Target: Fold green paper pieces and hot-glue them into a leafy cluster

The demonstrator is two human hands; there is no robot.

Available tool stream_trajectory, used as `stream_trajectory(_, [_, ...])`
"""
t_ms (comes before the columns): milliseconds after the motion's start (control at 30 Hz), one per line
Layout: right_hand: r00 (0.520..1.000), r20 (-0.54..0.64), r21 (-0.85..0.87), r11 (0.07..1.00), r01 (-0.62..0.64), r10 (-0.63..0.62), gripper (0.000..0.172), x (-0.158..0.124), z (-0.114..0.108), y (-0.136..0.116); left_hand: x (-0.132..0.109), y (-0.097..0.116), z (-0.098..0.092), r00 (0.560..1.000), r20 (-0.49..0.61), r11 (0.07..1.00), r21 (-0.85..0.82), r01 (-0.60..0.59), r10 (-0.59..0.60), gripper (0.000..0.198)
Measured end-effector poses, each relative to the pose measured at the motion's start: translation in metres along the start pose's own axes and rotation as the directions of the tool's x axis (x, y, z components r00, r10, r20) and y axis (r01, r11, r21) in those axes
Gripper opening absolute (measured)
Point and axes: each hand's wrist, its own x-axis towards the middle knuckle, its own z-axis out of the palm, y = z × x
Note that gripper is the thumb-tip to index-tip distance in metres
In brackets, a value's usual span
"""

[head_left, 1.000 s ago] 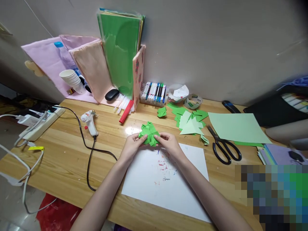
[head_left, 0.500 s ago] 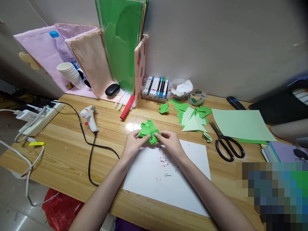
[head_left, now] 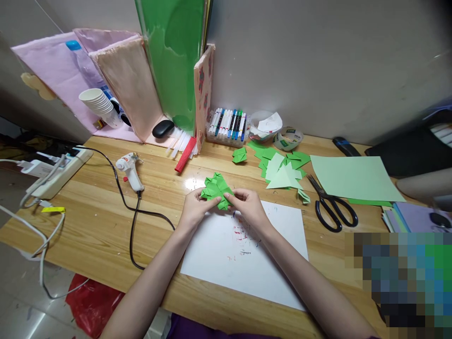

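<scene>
Between my hands is a green folded-paper piece [head_left: 216, 187] with pointed, layered flaps, held above the far edge of a white sheet [head_left: 243, 263]. My left hand [head_left: 197, 207] pinches its left side, thumb on top and fingers beneath. On its right side my right hand [head_left: 247, 203] has the same pinch, its thumb pressed near the lower edge. The fingers under the paper are mostly hidden. Beyond the hands lies a smaller green folded piece [head_left: 239, 155]. To its right is a pile of green paper pieces [head_left: 268, 155] with pale green triangles [head_left: 284, 178] on top.
Black-handled scissors [head_left: 332, 207] lie right of the white sheet, beside pale green paper [head_left: 355, 179]. A white glue gun [head_left: 130, 172] stands at left, its black cord [head_left: 155, 214] looping over the table. Markers [head_left: 228, 126] and a tape roll [head_left: 288, 138] line the back.
The view has shifted slightly, so the table things sit a little higher in the picture. Both hands keep their hold on the green folded paper, with hardly any movement.
</scene>
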Motion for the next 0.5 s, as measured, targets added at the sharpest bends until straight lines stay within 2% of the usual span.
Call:
stream_trajectory(300, [0.995, 0.095, -0.056, 0.998, 0.002, 0.004, 0.03, -0.0026, -0.0023, -0.0057, -0.0016, 0.0028, 0.0008, 1.0, -0.02, 1.0, 0.007, -0.006, 0.006, 0.033])
stream_trajectory(500, [0.994, 0.097, 0.021, 0.999, -0.044, 0.042, 0.031, 0.0006, -0.0048, -0.0013, -0.002, 0.0018, 0.0003, 0.992, 0.085, 0.984, -0.15, 0.1, -0.088, 0.037])
